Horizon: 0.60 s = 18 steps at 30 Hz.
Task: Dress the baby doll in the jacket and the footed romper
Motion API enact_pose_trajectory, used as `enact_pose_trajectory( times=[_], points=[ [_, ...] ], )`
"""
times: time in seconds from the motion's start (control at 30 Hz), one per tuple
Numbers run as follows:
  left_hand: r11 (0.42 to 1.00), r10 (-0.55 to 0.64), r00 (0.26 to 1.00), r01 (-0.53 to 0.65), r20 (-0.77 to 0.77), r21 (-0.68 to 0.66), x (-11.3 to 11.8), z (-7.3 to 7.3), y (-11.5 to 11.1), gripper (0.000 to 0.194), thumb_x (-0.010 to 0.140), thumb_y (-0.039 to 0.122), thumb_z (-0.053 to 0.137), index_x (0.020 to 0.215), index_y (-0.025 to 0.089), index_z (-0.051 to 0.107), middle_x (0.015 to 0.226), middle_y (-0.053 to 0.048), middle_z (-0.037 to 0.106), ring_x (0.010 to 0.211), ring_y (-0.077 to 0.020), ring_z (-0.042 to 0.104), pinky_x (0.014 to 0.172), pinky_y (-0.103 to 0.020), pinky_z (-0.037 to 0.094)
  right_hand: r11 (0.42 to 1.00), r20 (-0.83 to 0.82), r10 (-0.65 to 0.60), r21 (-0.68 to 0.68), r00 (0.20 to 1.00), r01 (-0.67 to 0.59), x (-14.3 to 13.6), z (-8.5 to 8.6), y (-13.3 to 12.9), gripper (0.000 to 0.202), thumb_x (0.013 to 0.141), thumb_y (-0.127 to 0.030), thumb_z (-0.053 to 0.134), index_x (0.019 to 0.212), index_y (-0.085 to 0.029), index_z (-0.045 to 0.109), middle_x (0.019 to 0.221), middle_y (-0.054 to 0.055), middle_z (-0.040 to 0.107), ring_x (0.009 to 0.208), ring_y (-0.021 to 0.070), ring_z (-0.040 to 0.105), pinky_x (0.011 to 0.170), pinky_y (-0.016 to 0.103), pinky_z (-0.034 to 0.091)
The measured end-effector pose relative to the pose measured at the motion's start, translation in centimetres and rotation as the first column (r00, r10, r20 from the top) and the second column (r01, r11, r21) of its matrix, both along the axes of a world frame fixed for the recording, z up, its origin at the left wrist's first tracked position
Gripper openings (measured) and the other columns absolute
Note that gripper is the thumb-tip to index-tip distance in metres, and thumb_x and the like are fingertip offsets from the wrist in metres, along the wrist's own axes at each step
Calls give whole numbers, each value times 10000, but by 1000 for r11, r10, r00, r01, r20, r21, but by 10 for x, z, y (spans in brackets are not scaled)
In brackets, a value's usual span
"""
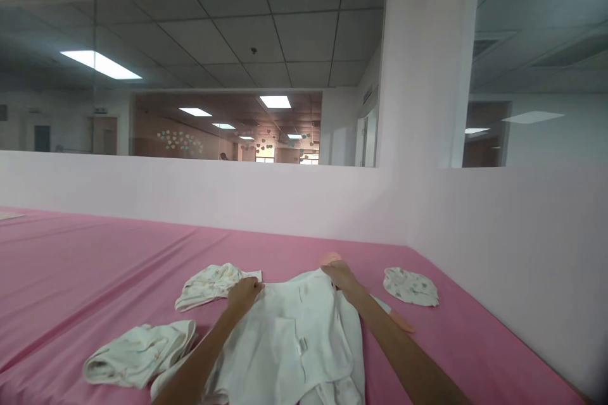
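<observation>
A smooth pink fabric sheet [118,266] covers the broad surface, wide enough for every cloth to lie apart or loosely bunched. In the near centre is a large, loose white cloth garment [287,335], apparently held at two far points so that its top edge stays stretched between them. Three smaller cloths lie around it: a folded white printed bundle [140,354] near left, a crumpled cream patterned cloth [209,285] far left, and a small white printed cloth [411,286] far right, well apart.

The left hand [244,291] has its fingers curled closed on the garment's far left corner, its forearm slanting in from near left. The right hand [342,275] pinches the far right edge, wrist bent, forearm reaching from near right. Beyond it shows a rounded peach-coloured form [331,257], perhaps a doll's head, mostly hidden.
</observation>
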<state>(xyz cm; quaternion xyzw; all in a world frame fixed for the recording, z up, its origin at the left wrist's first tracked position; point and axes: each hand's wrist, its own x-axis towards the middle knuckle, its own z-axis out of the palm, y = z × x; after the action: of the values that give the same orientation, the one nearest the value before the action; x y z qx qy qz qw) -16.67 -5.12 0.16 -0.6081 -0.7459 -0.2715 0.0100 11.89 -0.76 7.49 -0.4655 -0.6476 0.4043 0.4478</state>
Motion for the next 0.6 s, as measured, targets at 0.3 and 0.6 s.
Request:
enact_pose_trajectory(
  times=[0.3,0.6],
  points=[
    [987,-161,977,156,139,50,88,-17,-7,293,917,281,367,924,184,644,1017,-84,667,975,-225,592,841,-309,388,983,249,-149,145,957,115,14,-36,25,324,684,-145,511,420,-212,336,385,-57,315,405,93,324,460,237,251],
    [890,-377,742,456,555,-5,131,-7,9,578,911,591,299,945,177,701,1100,-91,714,1048,-258,635,936,-335,443,946,274,-296,219,915,240,19,-27,53,270,760,-206,480,493,-203,436,432,-55,371,466,109,397,492,227,282]
  ],
)
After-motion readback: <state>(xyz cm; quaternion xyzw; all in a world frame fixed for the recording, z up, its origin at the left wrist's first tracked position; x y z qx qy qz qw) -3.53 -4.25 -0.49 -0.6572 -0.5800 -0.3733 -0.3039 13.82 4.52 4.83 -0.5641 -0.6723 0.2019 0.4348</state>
